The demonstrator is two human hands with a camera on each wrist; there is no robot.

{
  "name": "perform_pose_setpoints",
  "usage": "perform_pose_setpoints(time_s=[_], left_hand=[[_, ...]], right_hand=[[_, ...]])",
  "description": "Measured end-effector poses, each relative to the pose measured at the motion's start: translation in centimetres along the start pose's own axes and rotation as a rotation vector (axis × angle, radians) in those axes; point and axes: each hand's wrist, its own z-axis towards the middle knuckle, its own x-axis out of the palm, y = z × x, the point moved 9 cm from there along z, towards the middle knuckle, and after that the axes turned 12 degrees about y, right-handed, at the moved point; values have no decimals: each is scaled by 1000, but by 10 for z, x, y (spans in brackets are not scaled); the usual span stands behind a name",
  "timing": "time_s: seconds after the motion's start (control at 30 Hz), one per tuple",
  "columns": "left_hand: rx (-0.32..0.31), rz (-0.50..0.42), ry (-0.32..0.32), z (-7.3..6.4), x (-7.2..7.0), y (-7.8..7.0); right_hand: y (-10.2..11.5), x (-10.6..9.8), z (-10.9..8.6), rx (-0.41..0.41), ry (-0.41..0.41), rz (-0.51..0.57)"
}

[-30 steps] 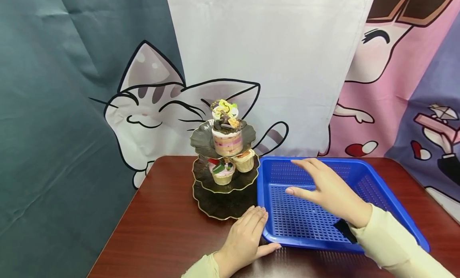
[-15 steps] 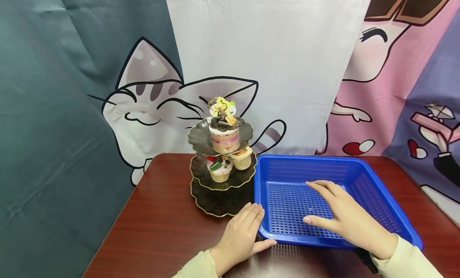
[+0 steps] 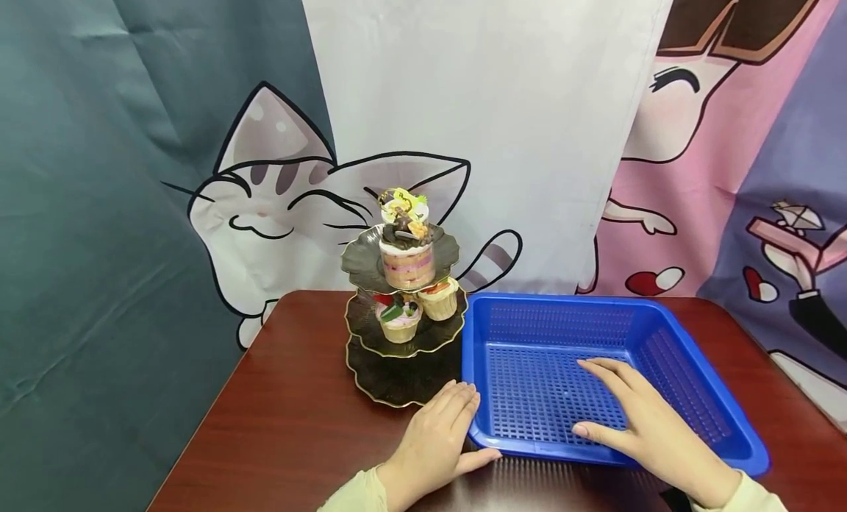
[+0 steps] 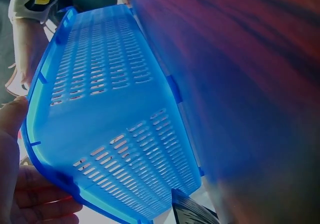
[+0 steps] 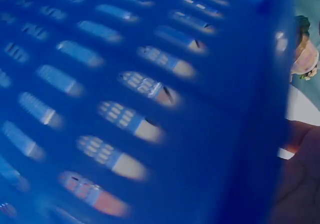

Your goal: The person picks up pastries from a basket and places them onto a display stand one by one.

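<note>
My left hand [image 3: 430, 438] rests its straight fingers on the near left corner of the blue plastic basket [image 3: 549, 450], thumb spread along the near side. In the left wrist view the left hand [image 4: 37, 194] is at the rim of the basket [image 4: 65, 119], whose slotted walls show from outside. Over the right part of the basket, my right hand [image 3: 651, 420] hovers with fingers and thumb apart, nothing between them. Part of the right hand [image 5: 302, 184] shows at the edge of its blurred wrist view, beside the basket wall [image 5: 262, 134].
Left of the basket stands a tiered black stand [image 3: 404, 383] with gold edges. A layered cake [image 3: 406, 265] and a yellow-topped dessert [image 3: 402, 203] sit on top; two cupcakes [image 3: 399, 326] are below. A printed curtain [image 3: 490, 78] hangs behind the reddish-brown table [image 3: 284, 424].
My right hand has drawn back to the right and nearer, over the basket, its fingers still spread. The left hand stays at the basket's corner. The head view has shifted slightly.
</note>
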Motion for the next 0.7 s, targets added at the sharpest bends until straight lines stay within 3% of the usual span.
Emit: perform_pose_setpoints(time_s=[0.1, 0.23, 0.43, 0.7], left_hand=[[4, -9, 7, -2, 1, 0], [38, 5, -39, -4, -1, -1], [62, 2, -84, -5, -4, -3], [65, 0, -96, 0, -8, -3]], right_hand=[[-6, 4, 0, 20, -1, 25], [-11, 8, 1, 37, -10, 59], [-11, 13, 1, 6, -40, 89], [-10, 13, 5, -4, -70, 71]])
